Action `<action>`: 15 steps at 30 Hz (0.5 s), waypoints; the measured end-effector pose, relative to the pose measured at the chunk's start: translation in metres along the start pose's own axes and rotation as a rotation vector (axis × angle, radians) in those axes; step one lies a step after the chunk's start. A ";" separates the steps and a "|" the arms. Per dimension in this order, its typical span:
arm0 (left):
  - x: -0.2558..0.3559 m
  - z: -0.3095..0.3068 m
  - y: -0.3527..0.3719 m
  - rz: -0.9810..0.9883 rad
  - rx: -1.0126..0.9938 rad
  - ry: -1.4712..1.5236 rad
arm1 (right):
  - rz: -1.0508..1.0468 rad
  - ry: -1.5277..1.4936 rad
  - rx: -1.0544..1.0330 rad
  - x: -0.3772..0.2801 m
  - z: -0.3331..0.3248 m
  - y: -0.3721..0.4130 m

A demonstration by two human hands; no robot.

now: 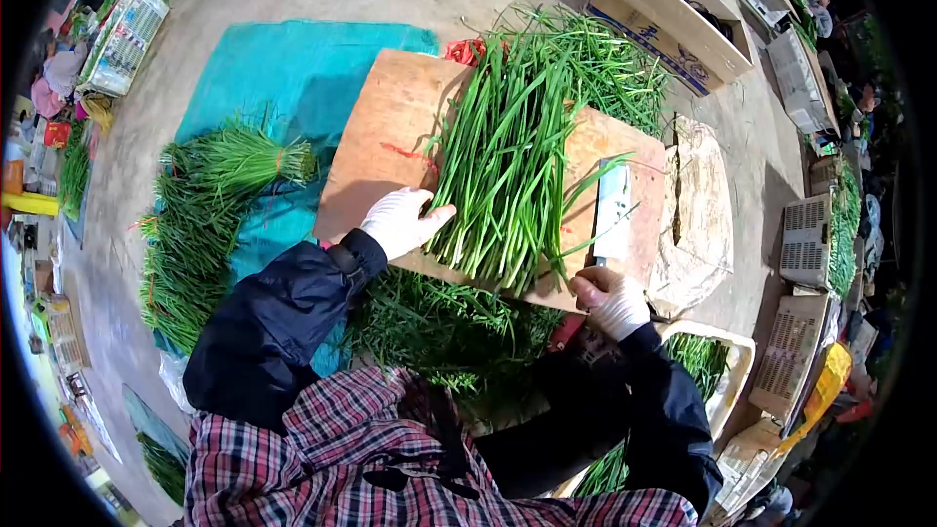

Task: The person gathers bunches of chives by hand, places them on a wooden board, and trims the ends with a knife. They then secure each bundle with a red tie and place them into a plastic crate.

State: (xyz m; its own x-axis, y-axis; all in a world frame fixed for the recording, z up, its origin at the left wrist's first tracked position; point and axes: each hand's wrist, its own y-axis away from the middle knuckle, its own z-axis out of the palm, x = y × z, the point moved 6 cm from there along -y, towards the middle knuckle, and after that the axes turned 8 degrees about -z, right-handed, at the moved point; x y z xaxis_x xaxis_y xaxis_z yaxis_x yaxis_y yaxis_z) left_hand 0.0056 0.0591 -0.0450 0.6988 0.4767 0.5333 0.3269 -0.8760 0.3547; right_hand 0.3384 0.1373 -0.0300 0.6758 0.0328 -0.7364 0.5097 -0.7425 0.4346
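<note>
A loose pile of long green stalks (508, 156) lies across a wooden board (376, 127), pale ends towards me. My left hand (405, 222), in a white covering with bare fingertips, rests at the pile's left edge with thumb and fingers apart. Right of the pile lies a knife (612, 205) with a broad, shiny blade. My right hand (607, 301), wrapped in white over the palm, is closed at the knife's lower end by the board's near edge; its fingers mostly cover the handle. A thin red strip (405, 152) lies on the board left of the stalks.
Tied green bundles (200, 224) lie on a teal sheet (293, 59) at left. More loose greens (620, 68) lie beyond the board, near a cardboard box (669, 15). A woven sack (698, 215) and a white crate (737, 371) are at right. Greens also lie below the board.
</note>
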 end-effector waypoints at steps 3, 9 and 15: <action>-0.002 0.009 -0.010 0.014 0.043 -0.061 | -0.009 0.210 0.011 -0.006 0.006 -0.014; 0.024 0.018 -0.002 0.031 0.029 -0.045 | -0.008 0.337 -0.204 -0.035 0.052 -0.044; 0.069 0.050 0.015 0.097 0.070 -0.235 | -0.235 0.465 -0.087 -0.061 0.087 -0.056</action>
State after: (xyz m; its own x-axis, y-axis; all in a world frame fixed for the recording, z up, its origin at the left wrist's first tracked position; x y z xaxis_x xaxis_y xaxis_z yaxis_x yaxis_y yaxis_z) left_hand 0.0905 0.0753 -0.0412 0.8548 0.3673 0.3667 0.2887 -0.9236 0.2521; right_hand 0.2223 0.1186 -0.0540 0.6930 0.4993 -0.5201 0.7046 -0.6218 0.3418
